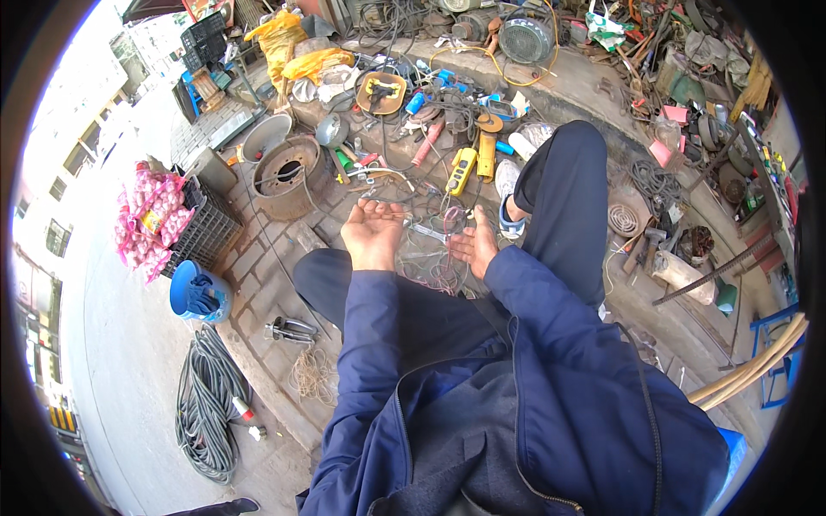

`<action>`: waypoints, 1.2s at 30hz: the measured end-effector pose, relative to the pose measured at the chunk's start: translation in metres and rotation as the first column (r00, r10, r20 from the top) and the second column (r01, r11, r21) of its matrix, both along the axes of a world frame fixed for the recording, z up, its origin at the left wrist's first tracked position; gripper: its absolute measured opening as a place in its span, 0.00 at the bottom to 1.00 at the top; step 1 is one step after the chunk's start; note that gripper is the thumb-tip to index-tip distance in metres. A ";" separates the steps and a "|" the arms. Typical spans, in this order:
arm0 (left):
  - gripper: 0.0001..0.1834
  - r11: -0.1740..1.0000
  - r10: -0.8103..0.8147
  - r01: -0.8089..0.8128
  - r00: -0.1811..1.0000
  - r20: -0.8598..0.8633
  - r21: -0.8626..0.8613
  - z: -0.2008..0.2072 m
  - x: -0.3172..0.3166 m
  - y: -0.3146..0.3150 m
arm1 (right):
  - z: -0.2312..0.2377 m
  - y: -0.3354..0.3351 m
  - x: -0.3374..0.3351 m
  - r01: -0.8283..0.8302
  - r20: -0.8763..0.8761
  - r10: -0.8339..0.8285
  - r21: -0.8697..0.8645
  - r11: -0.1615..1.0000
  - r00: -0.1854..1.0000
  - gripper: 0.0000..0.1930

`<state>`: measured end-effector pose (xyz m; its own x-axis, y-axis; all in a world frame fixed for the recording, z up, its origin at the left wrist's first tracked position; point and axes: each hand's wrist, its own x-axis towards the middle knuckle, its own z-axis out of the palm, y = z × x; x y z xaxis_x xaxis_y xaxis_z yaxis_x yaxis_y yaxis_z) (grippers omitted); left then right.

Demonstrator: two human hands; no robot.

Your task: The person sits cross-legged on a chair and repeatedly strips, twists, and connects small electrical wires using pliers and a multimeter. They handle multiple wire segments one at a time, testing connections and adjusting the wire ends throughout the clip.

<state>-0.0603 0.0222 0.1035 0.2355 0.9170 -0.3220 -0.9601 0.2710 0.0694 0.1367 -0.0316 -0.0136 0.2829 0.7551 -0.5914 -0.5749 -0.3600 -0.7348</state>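
Both hands are raised over my lap with palms turned up. My left hand has its fingers loosely bent, and a thin strand runs beside its fingertips; I cannot tell whether it touches them. My right hand is open, thumb up and fingers stretched toward the left. A slim silver hand tool shows between the hands, its end close to the right fingers; its exact kind is unclear. Below them lies a loose tangle of thin pinkish and clear wire. A yellow push-button control box and a yellow angle grinder lie just beyond.
A rusty wheel rim stands ahead on the left. Farther left are a black crate with pink net bags, a blue bucket and coiled cable. A gear puller lies nearby. An electric motor sits at the back.
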 end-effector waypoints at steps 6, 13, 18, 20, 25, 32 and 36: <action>0.12 1.000 -0.002 0.002 1.000 0.001 0.023 -0.007 -0.005 0.005 | -0.013 0.013 0.017 -0.058 0.746 -0.220 0.327 0.943 0.629 0.25; 0.13 0.999 -0.035 0.035 0.999 0.009 -0.016 -0.012 0.004 -0.003 | -0.030 0.007 -0.001 -0.425 0.472 0.308 0.164 0.890 0.826 0.26; 0.14 0.993 -0.111 0.111 0.994 -0.010 0.024 -0.007 0.005 -0.010 | -0.034 0.013 0.001 -0.489 0.676 0.255 0.178 0.854 0.692 0.27; 0.13 0.991 -0.130 0.130 0.991 0.004 0.029 -0.007 0.005 -0.010 | -0.035 0.011 0.002 -0.532 0.598 0.312 0.232 0.814 0.739 0.26; 0.13 0.987 -0.158 0.157 0.987 0.041 0.028 -0.008 0.003 -0.005 | -0.020 0.002 -0.005 -0.542 0.345 0.457 0.212 0.813 0.820 0.24; 0.18 0.998 -0.041 0.039 0.998 -0.048 -0.057 -0.037 -0.003 0.025 | 0.015 -0.007 -0.015 -0.371 0.289 0.289 0.290 0.882 0.913 0.13; 0.17 0.993 -0.097 0.076 0.963 -0.253 -0.092 -0.085 0.019 0.024 | 0.008 -0.006 -0.016 -0.385 0.338 0.285 0.280 0.879 0.897 0.13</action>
